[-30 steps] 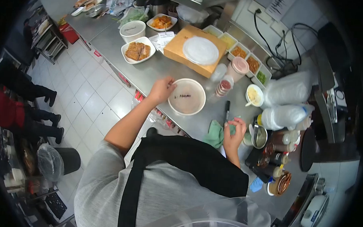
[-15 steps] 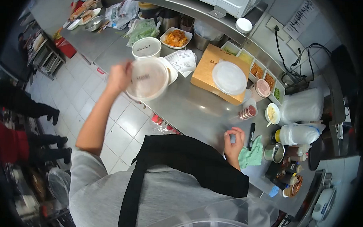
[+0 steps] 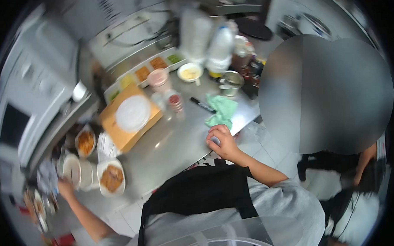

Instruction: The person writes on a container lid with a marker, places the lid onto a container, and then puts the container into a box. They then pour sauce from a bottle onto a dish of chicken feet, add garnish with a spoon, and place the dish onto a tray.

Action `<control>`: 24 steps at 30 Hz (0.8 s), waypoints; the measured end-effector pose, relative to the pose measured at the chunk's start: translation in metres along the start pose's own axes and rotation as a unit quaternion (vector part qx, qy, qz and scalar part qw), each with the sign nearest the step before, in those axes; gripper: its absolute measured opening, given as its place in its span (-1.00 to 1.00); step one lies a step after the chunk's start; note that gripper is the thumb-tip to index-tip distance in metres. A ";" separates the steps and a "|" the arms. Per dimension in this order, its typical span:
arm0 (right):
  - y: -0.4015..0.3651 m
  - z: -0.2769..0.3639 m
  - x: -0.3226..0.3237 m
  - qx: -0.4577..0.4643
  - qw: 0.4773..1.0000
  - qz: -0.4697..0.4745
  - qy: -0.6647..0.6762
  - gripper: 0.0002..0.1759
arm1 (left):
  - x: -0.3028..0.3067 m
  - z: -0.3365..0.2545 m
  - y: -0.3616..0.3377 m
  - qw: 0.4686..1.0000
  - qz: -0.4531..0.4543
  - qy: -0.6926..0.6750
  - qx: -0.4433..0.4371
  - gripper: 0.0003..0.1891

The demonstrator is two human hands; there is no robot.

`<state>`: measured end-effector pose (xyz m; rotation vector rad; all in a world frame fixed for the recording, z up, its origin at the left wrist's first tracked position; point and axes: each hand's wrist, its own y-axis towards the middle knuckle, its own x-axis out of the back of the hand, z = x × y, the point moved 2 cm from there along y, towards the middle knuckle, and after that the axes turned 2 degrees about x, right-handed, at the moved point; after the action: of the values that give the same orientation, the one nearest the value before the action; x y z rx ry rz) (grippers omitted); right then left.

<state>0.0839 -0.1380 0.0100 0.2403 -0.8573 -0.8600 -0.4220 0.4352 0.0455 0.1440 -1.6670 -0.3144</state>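
Note:
At the left end of the counter, my left hand [image 3: 66,188] is closed on the rim of a round lidded tub [image 3: 75,170], blurred by motion. Close to it stands a second whitish tub [image 3: 90,175], partly covered. Beside them is an open white container [image 3: 123,181] of browned food. My right hand [image 3: 222,140] hovers at the counter's front edge, fingers curled toward the thumb. A small pale patch shows inside it, too small to identify. Just beyond lie a green cloth [image 3: 223,108] and a black marker [image 3: 203,105].
A cardboard box [image 3: 147,123] bears a round translucent lid [image 3: 133,113]. Behind are trays of toppings [image 3: 142,72], stacked small cups [image 3: 175,102], a bowl of pale food [image 3: 190,73] and a metal pot [image 3: 231,82]. A white appliance [image 3: 37,87] stands left. Another person [image 3: 354,211] is at right.
My view has swung toward the right. My left hand has carried the lidded tub away from the open container, whose browned food now shows. My right hand stays curled near the cloth.

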 end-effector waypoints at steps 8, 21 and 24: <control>0.028 -0.063 0.153 -0.040 0.957 -0.260 -0.121 -0.85 | 0.094 -0.127 -0.103 0.942 -0.305 -0.083 -0.113 -0.59; 0.150 -0.227 0.213 0.179 0.963 0.065 -0.188 -0.89 | 0.137 -0.474 -0.382 0.865 -0.298 -0.296 -0.274 -0.82; 0.177 -0.211 0.199 0.088 0.935 0.198 -0.280 -0.88 | 0.139 -0.538 -0.441 0.866 -0.214 -0.293 -0.345 -0.76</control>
<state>0.4116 -0.2015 0.0745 -0.0341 -1.4619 -0.4690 0.0536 -0.0885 0.1005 -0.1441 -1.9938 -1.3850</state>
